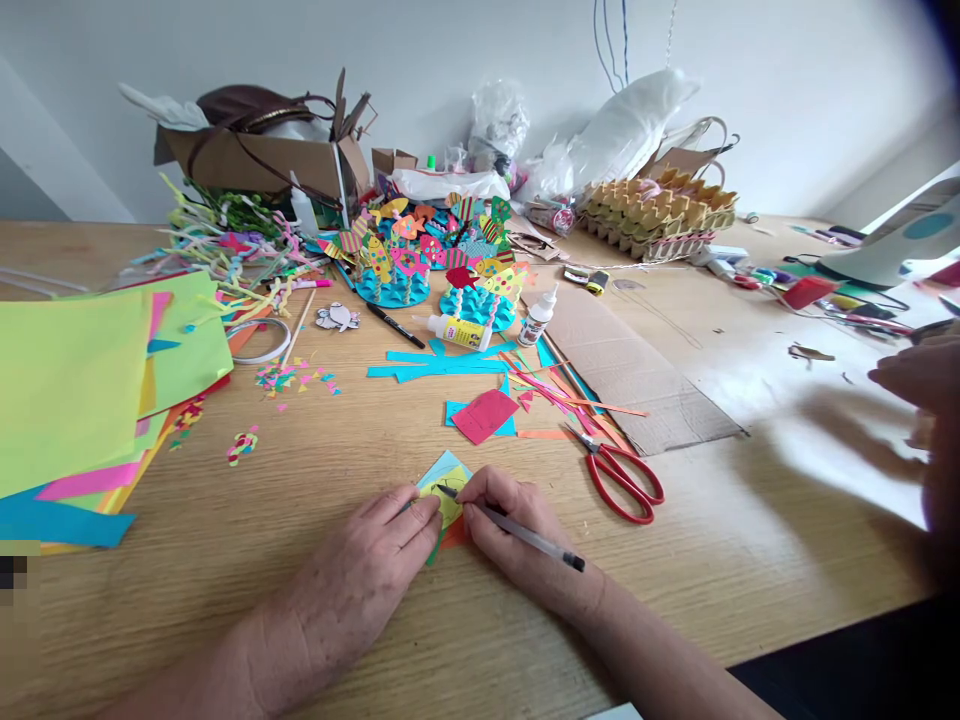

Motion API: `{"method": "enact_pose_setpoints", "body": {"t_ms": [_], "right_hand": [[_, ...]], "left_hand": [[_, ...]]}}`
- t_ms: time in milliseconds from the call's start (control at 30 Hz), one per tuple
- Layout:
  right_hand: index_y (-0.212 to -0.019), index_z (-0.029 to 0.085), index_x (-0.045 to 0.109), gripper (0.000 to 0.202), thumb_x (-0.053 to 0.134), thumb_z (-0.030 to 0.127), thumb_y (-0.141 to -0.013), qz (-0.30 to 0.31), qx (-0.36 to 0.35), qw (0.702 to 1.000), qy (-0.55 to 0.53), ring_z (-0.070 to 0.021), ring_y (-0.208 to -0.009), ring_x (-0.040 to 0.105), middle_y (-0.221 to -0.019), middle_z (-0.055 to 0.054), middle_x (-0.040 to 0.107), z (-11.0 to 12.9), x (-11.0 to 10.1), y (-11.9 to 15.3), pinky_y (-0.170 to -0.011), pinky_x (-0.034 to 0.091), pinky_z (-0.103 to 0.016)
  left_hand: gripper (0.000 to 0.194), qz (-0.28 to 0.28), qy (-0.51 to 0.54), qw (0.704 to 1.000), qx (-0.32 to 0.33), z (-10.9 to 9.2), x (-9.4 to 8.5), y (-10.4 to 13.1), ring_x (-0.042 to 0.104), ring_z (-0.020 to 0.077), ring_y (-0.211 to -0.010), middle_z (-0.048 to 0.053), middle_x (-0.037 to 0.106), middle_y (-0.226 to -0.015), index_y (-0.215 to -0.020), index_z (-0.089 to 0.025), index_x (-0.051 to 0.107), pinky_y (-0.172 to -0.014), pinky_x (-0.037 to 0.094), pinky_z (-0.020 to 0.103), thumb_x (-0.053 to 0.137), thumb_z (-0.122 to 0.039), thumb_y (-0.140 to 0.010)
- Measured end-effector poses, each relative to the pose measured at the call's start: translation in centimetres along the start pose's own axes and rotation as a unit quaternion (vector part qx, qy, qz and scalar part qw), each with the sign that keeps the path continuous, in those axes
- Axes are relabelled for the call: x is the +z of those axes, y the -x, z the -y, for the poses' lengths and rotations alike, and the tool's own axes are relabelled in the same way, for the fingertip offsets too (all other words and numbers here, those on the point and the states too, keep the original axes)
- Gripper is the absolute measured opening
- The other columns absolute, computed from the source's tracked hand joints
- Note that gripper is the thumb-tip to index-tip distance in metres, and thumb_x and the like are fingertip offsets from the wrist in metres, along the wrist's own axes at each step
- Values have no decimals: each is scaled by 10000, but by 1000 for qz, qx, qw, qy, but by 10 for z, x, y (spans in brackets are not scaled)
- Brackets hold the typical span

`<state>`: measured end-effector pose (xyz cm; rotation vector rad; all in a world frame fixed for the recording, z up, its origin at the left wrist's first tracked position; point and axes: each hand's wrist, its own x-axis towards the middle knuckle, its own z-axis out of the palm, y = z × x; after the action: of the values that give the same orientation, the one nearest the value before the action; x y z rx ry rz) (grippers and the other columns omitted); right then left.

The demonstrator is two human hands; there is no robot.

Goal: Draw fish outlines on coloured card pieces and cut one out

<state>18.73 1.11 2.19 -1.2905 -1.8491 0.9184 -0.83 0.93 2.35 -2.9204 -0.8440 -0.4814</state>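
Note:
My right hand (514, 530) is closed round a clear pen with a dark cap end (536, 542), its tip on a small yellow paper piece (452, 512). Dark drawn lines show on the yellow paper. Beneath it, light blue (448, 462), orange and green paper edges stick out. My left hand (386, 545) lies flat, its fingertips on the left side of the papers. Just beyond them a red paper piece (485, 416) rests over blue paper. Red-handled scissors (621, 480) lie to the right of my right hand.
Colored sheets (67, 390) cover the left side. Paper fish on blue bases (391, 288), glue bottles (538, 318) and a black marker (395, 326) stand or lie farther back. Cardboard (637, 370) lies right of centre, egg trays (660, 220) behind. Another person's hand (919, 385) is at the right edge.

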Motion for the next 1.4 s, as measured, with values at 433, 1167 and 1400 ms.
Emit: {"method": "enact_pose_setpoints", "body": {"t_ms": [433, 1167, 1400], "right_hand": [[-731, 206, 481, 107, 444, 106, -745, 5, 1, 1000, 4, -86, -464, 396, -532, 72, 444, 0, -1, 0, -454, 320, -192], [-726, 211, 480, 107, 434, 115, -740, 3, 2, 1000, -3, -91, -449, 386, -520, 80, 411, 0, -1, -1, -460, 323, -196], [-720, 211, 477, 112, 433, 108, -727, 2, 8, 1000, 5, -90, -457, 407, -530, 76, 435, 0, -1, -1, -465, 332, -194]], "left_hand": [[409, -18, 0, 1000, -8, -2, -1, -1, 604, 240, -963, 74, 674, -1058, -1049, -98, 636, -861, 519, 371, 260, -12, -914], [356, 6, 6, 1000, -3, -1, 5, 1, 565, 265, -1009, 102, 644, -1102, -1158, -76, 570, -869, 504, 406, 327, -35, -901], [357, 12, 10, 1000, -3, -1, 6, 3, 556, 271, -1026, 108, 635, -1124, -1178, -66, 561, -879, 509, 413, 331, -42, -906]]}}
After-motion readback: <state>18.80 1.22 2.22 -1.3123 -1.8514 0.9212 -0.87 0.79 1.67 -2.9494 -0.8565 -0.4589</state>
